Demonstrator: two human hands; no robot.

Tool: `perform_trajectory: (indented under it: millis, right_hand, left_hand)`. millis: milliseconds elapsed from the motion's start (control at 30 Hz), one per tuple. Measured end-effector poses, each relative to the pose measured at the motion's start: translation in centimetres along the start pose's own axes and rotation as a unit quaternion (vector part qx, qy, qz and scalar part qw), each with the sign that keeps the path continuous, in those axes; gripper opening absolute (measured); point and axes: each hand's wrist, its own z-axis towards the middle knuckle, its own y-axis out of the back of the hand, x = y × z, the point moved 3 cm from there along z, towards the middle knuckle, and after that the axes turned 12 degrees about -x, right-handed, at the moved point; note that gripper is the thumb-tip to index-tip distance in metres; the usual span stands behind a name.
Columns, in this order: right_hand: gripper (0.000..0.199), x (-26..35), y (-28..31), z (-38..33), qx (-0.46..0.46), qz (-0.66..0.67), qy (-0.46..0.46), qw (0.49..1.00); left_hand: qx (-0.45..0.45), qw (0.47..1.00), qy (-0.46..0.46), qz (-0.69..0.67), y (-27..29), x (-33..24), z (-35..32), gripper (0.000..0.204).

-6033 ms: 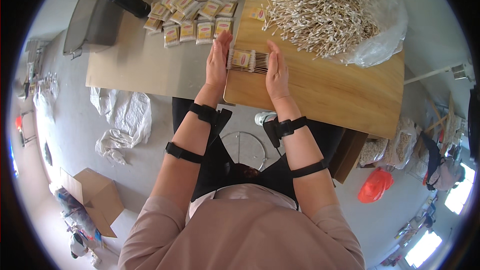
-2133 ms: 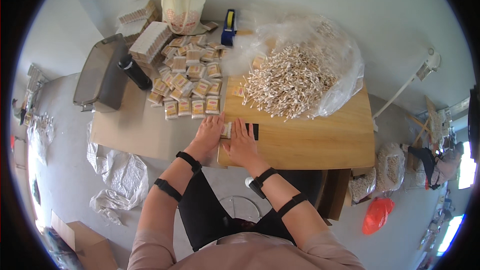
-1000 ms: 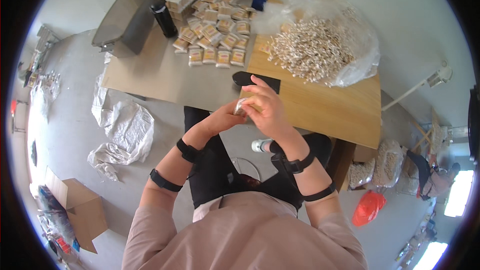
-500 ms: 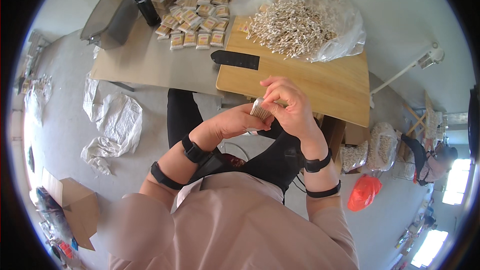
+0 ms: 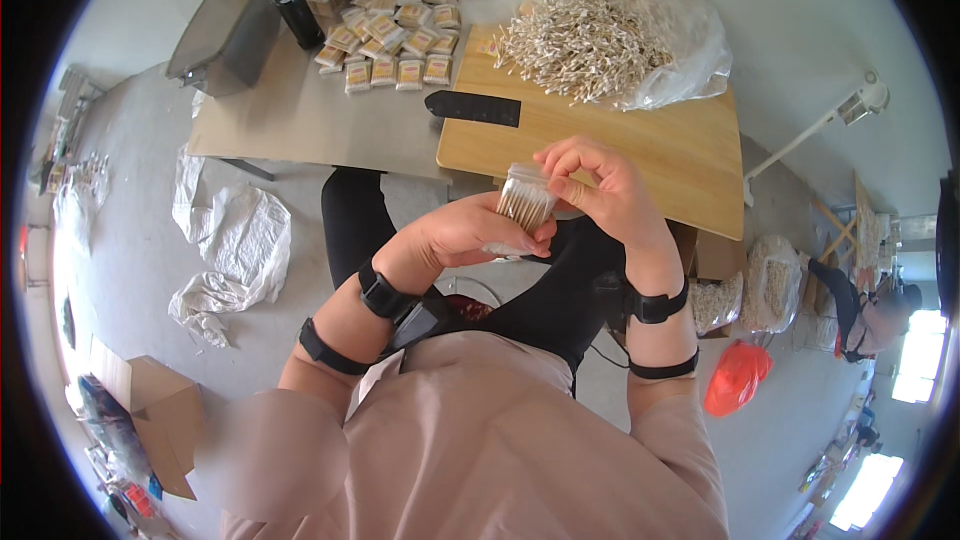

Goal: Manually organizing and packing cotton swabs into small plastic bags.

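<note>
Small clear plastic packet of pale wooden sticks [image 5: 524, 202], held up in front of the chest, off the light wooden tabletop [image 5: 640, 145]. Cradled from below and behind by left hand [image 5: 470, 235], fingers curled closed around its lower part. Pinched at the upper right corner by right hand [image 5: 600, 180], thumb and forefinger closed on the film edge. Judged light, yet slippery in its smooth wrapping; sticks inside thin and likely to snap or slide out of the open end if squeezed hard or tipped. Best taken across the flat sides near the middle, open end kept upward, pressure gentle. Behind on the table: loose heap of pale sticks on clear plastic sheeting [image 5: 590, 40], flat black strip [image 5: 475, 107], rows of filled small packets [image 5: 395, 40].
</note>
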Motion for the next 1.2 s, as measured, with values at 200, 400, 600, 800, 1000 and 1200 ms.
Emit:
perform_trajectory:
  millis: [200, 400, 600, 800, 1000, 1200]
  right_hand:
    - [0.008, -0.5, -1.1, 0.6, -0.098, 0.000, -0.061, 0.993]
    - [0.011, -2.0, -1.0, 1.6, -0.132, -0.107, -0.048, 0.984]
    - [0.015, -4.2, -1.6, 1.8, -0.127, 0.054, -0.194, 0.971]
    - [0.018, -5.5, -1.5, 1.4, -0.136, 0.038, -0.216, 0.966]
    - [0.018, -6.6, -1.3, 1.3, -0.151, 0.040, -0.197, 0.968]
    - [0.012, -5.6, -1.4, 1.8, -0.217, 0.129, -0.189, 0.949]
  left_hand:
    - [-0.009, 1.000, -0.009, -0.009, 0.2, -1.3, -0.2, 0.031]
    - [-0.120, 0.989, -0.049, 0.077, 1.2, -1.4, -0.3, 0.040]
    - [-0.113, 0.991, -0.038, 0.055, 2.1, -1.1, 0.4, 0.041]
    - [-0.116, 0.992, 0.002, 0.046, 2.6, -0.9, 0.8, 0.043]
    - [-0.121, 0.992, 0.023, 0.026, 3.1, -0.6, 1.5, 0.042]
    - [-0.139, 0.990, -0.018, -0.014, 3.2, -0.7, 2.3, 0.039]
